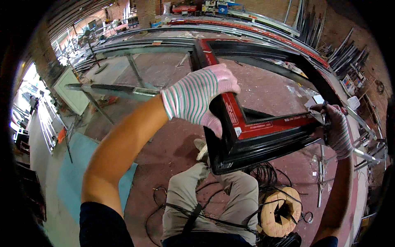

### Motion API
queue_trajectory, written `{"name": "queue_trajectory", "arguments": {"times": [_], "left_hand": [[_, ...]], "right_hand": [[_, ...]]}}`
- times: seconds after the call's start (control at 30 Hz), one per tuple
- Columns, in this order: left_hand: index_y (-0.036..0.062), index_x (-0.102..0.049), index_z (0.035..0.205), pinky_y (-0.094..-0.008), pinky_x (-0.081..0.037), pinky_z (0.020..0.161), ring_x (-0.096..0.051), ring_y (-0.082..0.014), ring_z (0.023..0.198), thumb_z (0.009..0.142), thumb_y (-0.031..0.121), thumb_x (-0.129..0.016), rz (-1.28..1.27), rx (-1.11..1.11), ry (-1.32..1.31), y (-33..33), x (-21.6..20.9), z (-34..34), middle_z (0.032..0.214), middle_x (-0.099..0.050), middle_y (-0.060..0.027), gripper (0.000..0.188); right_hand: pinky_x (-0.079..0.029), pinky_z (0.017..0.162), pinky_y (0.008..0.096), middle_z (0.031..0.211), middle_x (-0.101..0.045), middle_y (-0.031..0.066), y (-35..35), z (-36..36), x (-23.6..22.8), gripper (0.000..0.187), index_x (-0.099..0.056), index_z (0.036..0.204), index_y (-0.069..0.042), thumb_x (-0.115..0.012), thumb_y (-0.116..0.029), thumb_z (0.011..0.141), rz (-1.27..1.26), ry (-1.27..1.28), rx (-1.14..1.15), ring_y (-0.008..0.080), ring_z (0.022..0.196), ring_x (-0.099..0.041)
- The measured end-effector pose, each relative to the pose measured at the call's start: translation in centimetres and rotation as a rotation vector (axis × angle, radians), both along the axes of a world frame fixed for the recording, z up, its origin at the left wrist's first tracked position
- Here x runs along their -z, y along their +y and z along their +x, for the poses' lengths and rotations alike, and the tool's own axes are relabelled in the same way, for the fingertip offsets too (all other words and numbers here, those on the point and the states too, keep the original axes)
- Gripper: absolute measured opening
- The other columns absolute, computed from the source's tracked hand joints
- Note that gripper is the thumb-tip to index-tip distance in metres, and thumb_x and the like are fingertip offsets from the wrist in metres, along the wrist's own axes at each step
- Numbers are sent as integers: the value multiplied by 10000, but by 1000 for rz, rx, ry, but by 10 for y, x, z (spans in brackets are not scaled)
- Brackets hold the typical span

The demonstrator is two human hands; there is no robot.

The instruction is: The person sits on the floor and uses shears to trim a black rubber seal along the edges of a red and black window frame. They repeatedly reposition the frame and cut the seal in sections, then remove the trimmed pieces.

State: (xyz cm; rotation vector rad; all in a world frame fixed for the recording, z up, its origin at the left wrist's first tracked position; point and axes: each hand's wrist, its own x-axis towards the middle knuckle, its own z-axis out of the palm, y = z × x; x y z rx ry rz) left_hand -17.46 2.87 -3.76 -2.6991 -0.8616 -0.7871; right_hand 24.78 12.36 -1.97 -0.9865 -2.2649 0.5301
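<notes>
A black window frame (263, 132) with red protective film on its faces rests tilted in front of me, above my knees. My left hand (202, 95), in a pink, green and white striped knit glove, is closed round its left member near the close corner. At the close side's right end, my gloved right hand (338, 128) is closed on what look like scissors (326, 123) with dark handles. Their pale blade lies against the red film. The frame's underside and the support beneath it are mostly hidden.
Thin black strip (222, 222) crosses my lap and trails over the floor. A pale ring-shaped roll (281, 212) and black coils (263, 175) lie by my right leg. Metal rails (111, 89) stand left; long profiles (247, 31) lie behind. A blue-green sheet (78, 173) covers floor at left.
</notes>
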Motion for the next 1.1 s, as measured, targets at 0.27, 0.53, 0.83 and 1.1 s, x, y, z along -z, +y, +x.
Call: {"name": "queue_trajectory", "arguments": {"times": [0.27,0.53,0.83,1.1], "left_hand": [[4,-663,990,-550,-378,1102,-590,-376,1017,443,823,-779,84,-183,-42,-40,2,55,982,-622,-157,992],[11,-645,977,-586,-331,1136,-609,-360,978,490,867,-722,118,-362,-67,-36,7,123,922,-612,-142,988],[3,-679,975,-527,-339,1145,-604,-333,1042,523,851,-725,72,-584,-60,-20,3,200,975,-655,-150,962],[22,-693,1019,-500,-314,1168,-616,-318,1067,553,908,-654,-11,-654,-24,-23,-5,206,1015,-666,-167,1002]], "right_hand": [[-591,865,291,1203,-659,67,23,19,3,294,-604,1261,21,-559,-44,978,-556,371,-228,145,1091,-630],[-563,842,331,1082,-690,85,-18,34,38,206,-643,1105,-30,-655,-97,911,-397,675,-49,165,948,-660],[-497,663,255,839,-663,-8,-145,27,75,330,-706,1120,-39,-808,-71,808,45,632,215,116,750,-632],[-446,837,401,866,-638,97,-147,12,54,335,-650,1024,-57,-773,-105,716,221,409,298,320,867,-631]]}}
